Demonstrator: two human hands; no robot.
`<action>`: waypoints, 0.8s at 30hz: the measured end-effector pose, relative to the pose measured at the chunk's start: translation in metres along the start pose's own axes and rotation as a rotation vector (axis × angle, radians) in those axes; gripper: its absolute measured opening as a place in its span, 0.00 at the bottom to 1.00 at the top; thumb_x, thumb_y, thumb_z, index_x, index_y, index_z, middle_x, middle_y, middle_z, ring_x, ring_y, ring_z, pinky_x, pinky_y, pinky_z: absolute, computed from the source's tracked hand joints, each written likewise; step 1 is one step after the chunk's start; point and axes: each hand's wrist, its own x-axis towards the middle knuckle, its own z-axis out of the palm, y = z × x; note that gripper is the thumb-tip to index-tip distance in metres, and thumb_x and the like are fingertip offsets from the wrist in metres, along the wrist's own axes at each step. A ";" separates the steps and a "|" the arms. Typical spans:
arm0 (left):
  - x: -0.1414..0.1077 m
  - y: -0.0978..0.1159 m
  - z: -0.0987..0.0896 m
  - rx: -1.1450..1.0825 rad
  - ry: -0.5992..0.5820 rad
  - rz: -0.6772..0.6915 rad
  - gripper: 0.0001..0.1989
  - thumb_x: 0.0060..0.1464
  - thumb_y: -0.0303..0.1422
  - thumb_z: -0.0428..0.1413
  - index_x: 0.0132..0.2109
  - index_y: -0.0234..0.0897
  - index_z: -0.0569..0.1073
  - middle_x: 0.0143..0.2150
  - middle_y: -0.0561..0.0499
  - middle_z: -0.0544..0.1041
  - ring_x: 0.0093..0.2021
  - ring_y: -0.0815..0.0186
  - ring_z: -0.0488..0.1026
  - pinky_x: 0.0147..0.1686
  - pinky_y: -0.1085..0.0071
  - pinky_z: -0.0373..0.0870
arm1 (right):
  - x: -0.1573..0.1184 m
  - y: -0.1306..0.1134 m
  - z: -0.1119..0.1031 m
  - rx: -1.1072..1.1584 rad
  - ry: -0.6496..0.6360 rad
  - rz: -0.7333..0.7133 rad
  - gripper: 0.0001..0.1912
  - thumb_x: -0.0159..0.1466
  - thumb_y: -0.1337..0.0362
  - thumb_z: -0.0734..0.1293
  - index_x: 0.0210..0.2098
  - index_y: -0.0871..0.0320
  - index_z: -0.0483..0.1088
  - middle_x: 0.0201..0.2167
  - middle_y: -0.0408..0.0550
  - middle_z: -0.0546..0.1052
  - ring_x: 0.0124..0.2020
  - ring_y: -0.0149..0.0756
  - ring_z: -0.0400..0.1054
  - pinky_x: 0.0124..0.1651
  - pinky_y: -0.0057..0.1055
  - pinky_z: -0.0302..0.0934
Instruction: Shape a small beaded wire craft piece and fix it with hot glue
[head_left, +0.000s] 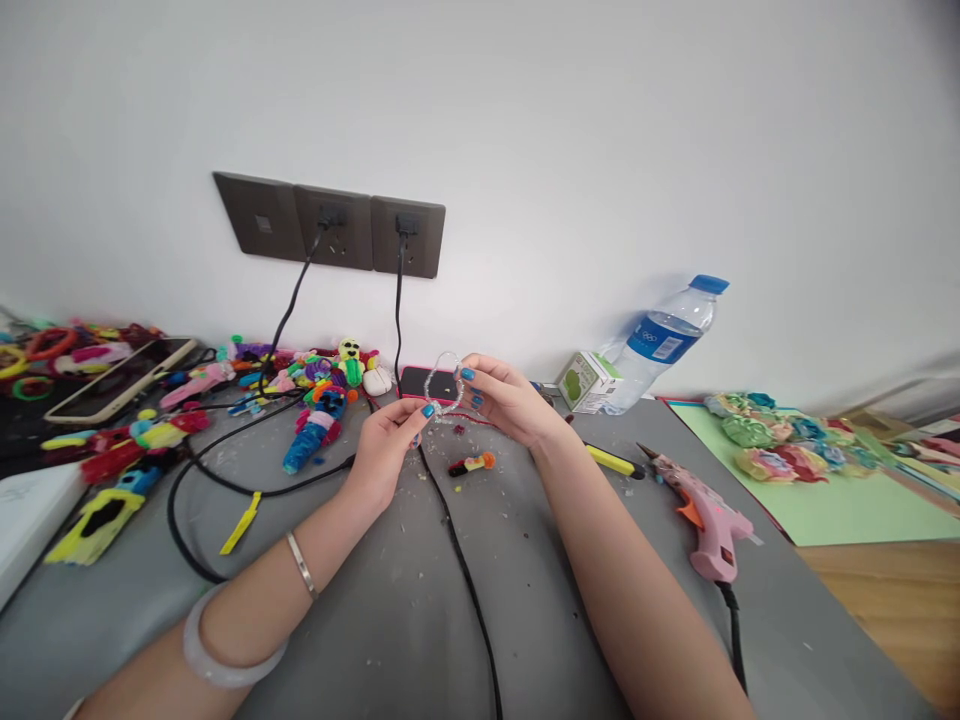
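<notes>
A clear beaded loop (426,384) is held up between both hands over the grey table. My left hand (390,445) pinches its lower edge between thumb and fingers. On the loop's upper right side, the thumb and fingers of my right hand (510,400) are closed. Behind the loop lies a phone with a red-pink edge (416,382). A small black, red and orange fuzzy piece (472,464) rests on the table just below the hands, with tiny scraps around it.
Colourful fuzzy figures (319,425) and a black cable (461,560) lie at left and centre. To the right are a pink glue gun (716,525), yellow cutter (609,460), bottle (660,340), small box (585,380) and fabric flowers (780,460) on green paper (847,510).
</notes>
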 end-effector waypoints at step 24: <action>-0.001 -0.004 -0.002 0.280 -0.170 0.110 0.12 0.43 0.40 0.66 0.31 0.35 0.79 0.29 0.50 0.76 0.30 0.67 0.65 0.31 0.72 0.60 | -0.002 -0.005 0.016 0.015 -0.043 0.102 0.14 0.53 0.57 0.76 0.29 0.60 0.71 0.24 0.39 0.68 0.24 0.26 0.58 0.30 0.25 0.54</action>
